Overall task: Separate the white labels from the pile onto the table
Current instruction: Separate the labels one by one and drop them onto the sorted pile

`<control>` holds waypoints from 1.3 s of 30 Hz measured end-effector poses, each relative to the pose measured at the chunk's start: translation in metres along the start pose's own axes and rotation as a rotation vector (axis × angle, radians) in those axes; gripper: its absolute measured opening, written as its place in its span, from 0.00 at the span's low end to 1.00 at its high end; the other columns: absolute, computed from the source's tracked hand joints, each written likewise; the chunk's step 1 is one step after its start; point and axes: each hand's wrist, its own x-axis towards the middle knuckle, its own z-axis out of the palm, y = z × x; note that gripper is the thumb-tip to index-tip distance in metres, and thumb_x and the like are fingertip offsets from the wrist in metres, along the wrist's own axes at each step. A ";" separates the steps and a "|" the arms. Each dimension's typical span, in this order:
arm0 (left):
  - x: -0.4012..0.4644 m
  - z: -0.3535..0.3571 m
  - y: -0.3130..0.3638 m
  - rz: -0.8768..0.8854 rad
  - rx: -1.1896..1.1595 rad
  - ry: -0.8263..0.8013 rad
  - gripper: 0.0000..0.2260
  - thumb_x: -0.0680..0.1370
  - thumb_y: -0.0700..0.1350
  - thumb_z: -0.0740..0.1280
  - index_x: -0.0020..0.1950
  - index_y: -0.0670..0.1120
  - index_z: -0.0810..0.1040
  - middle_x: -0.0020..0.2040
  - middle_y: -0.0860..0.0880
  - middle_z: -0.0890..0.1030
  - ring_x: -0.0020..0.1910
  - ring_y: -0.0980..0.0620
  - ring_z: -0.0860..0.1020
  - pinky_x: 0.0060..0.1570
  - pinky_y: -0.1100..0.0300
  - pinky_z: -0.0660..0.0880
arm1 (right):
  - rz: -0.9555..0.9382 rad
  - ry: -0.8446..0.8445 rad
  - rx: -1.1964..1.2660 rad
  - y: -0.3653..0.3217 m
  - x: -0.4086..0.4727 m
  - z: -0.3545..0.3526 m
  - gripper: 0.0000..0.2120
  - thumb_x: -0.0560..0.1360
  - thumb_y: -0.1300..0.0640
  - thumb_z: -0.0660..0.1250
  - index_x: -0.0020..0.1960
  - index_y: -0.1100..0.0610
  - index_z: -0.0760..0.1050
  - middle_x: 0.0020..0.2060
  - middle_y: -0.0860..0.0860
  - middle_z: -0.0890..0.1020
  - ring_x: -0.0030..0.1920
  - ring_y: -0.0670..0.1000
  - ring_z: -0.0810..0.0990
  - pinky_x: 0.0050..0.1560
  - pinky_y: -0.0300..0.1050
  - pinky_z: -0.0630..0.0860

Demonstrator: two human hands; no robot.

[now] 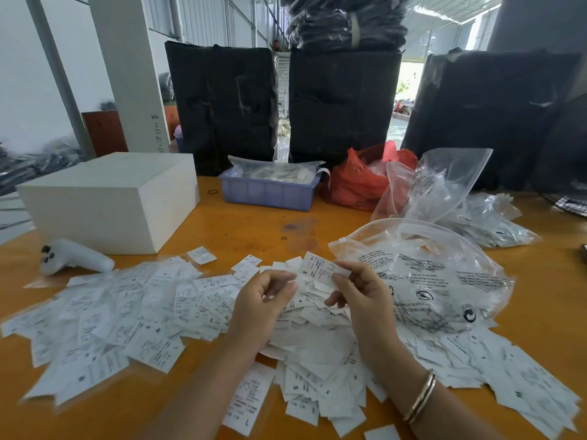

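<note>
The pile [311, 344] of white labels lies on the orange table [254, 223] straight below the two hands; the labels are far too many to count, thin flat paper rectangles printed with black text and size letters such as S, M and L; a wider, flatter spread [111, 312] of them fans out left of the pile, and another spread [508, 369] right of it.

One label [319, 268] is held up just above the pile's far edge; the right hand [359, 296], palm turned inward, pinches its right end between thumb and forefinger, the other fingers curled below; the left hand [266, 300] is raised beside it with fingers bent, the fingertips pinched on a small white piece at the label's left edge; two thin metal bangles [421, 396] ring the right wrist.

Right of the pile sits one crumpled clear bag [444, 281] with black print; beyond it a second clear bag [444, 185], one red bag [359, 182], and a heap of small clear packets [486, 220]; behind the pile stands one blue ribbed plastic tray [270, 192]; left of the pile are one plain white box [108, 201] and one smooth white controller [73, 257]; three tall black wrapped bundles [343, 103] stand at the table's far side.
</note>
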 end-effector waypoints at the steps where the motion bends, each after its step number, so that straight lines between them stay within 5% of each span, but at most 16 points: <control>1: 0.000 0.000 0.000 0.005 0.005 -0.003 0.05 0.75 0.45 0.70 0.46 0.57 0.81 0.44 0.61 0.83 0.47 0.67 0.78 0.41 0.77 0.72 | -0.001 -0.003 0.003 0.000 0.000 0.000 0.09 0.75 0.67 0.66 0.48 0.54 0.79 0.30 0.53 0.81 0.29 0.49 0.80 0.30 0.35 0.73; 17: -0.001 -0.002 0.003 0.039 0.052 -0.006 0.04 0.76 0.46 0.70 0.47 0.56 0.80 0.45 0.59 0.82 0.46 0.68 0.78 0.40 0.78 0.71 | -0.015 0.050 0.007 0.003 0.002 -0.003 0.09 0.77 0.67 0.64 0.46 0.54 0.78 0.32 0.50 0.82 0.29 0.49 0.80 0.30 0.36 0.74; 24: 0.001 -0.001 0.001 0.033 0.126 0.004 0.03 0.76 0.49 0.69 0.49 0.54 0.79 0.45 0.57 0.82 0.45 0.65 0.78 0.40 0.75 0.73 | -0.009 -0.081 -0.186 0.002 -0.003 0.002 0.09 0.76 0.65 0.65 0.47 0.51 0.78 0.27 0.51 0.81 0.29 0.46 0.80 0.32 0.34 0.74; 29: 0.002 -0.005 0.002 0.025 0.144 -0.018 0.01 0.75 0.51 0.69 0.45 0.56 0.80 0.41 0.63 0.82 0.43 0.68 0.78 0.39 0.72 0.75 | -0.042 -0.103 -0.305 0.000 -0.005 0.001 0.10 0.77 0.64 0.64 0.47 0.49 0.78 0.26 0.50 0.79 0.29 0.48 0.79 0.34 0.48 0.76; 32: 0.003 -0.007 0.002 0.048 0.170 -0.040 0.03 0.76 0.50 0.69 0.42 0.56 0.80 0.40 0.66 0.81 0.41 0.68 0.78 0.37 0.73 0.74 | -0.101 -0.131 -0.386 0.000 -0.005 0.001 0.12 0.77 0.64 0.63 0.45 0.48 0.78 0.24 0.48 0.76 0.25 0.42 0.75 0.26 0.36 0.70; 35: 0.001 -0.007 0.002 0.081 0.221 -0.095 0.02 0.74 0.50 0.70 0.42 0.58 0.81 0.38 0.61 0.82 0.41 0.65 0.79 0.37 0.73 0.73 | -0.119 -0.197 -0.456 0.001 -0.006 0.003 0.16 0.77 0.64 0.63 0.46 0.42 0.76 0.24 0.47 0.76 0.26 0.42 0.75 0.28 0.42 0.74; 39: -0.001 -0.004 0.002 0.093 0.267 -0.147 0.02 0.74 0.51 0.70 0.41 0.58 0.80 0.38 0.59 0.82 0.39 0.61 0.79 0.38 0.68 0.74 | -0.110 -0.233 -0.445 0.001 -0.007 0.007 0.18 0.77 0.62 0.65 0.53 0.38 0.71 0.31 0.42 0.79 0.30 0.43 0.79 0.31 0.37 0.74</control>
